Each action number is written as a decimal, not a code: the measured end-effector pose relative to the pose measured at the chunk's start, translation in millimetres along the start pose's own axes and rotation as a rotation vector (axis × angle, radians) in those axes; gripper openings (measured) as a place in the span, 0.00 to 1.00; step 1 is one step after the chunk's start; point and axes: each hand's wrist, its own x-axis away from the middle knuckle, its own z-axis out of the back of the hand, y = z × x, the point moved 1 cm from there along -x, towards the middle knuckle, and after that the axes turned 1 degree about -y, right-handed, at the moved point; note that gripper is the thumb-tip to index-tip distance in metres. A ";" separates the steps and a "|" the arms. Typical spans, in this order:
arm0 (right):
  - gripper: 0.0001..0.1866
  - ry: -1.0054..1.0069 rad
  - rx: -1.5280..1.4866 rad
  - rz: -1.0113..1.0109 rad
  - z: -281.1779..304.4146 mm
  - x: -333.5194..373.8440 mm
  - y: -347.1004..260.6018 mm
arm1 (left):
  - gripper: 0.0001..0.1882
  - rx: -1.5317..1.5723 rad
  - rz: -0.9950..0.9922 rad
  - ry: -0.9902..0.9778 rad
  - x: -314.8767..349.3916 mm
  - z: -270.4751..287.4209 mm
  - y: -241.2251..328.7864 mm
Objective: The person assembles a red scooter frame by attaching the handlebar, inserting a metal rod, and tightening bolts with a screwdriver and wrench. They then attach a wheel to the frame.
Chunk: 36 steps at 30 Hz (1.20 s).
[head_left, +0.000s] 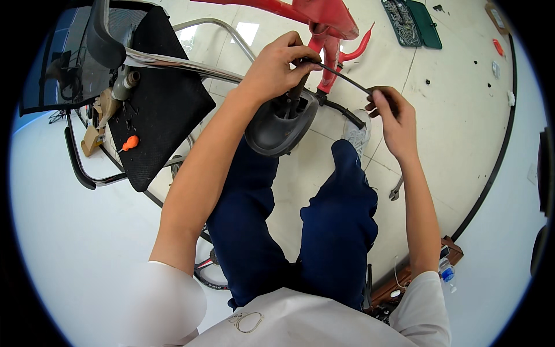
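Note:
A thin, slightly bowed black cable (346,77) stretches between my two hands. My left hand (282,65) pinches one end of it between thumb and fingers, just above the black bicycle saddle (276,134). At the other end, my right hand (395,118) is closed on it, thumb against curled fingers. Behind the cable stands a red bicycle frame (329,16), partly cut off by the top edge. The saddle sits low between my left forearm and my knees. Part of the saddle's post is hidden by my left hand.
On the left, a chair's black mesh seat (165,95) carries an orange-handled screwdriver (130,143) and a bottle (124,85). A green case (425,24) of small metal parts lies open on the tiled floor. An adjustable wrench (396,189) lies below my right hand.

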 end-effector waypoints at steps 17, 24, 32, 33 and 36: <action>0.17 -0.011 -0.126 -0.009 4.4 5.0 -15.0 | 0.09 -0.084 -0.031 -0.002 0.3 -4.4 6.1; 0.16 0.032 -0.751 -0.375 -6.4 -13.0 14.0 | 0.10 -0.070 0.008 0.000 -3.2 -2.7 9.7; 0.14 -0.011 -0.284 -0.235 -4.1 17.9 1.1 | 0.08 -0.086 -0.037 -0.003 -1.5 -5.0 1.3; 0.14 -0.006 0.027 -0.001 -0.6 18.3 -1.3 | 0.08 -0.082 -0.029 -0.004 -0.8 -4.7 1.9; 0.15 -0.016 0.369 0.241 1.0 15.9 -6.0 | 0.08 -0.098 -0.034 0.003 -1.1 -2.6 2.3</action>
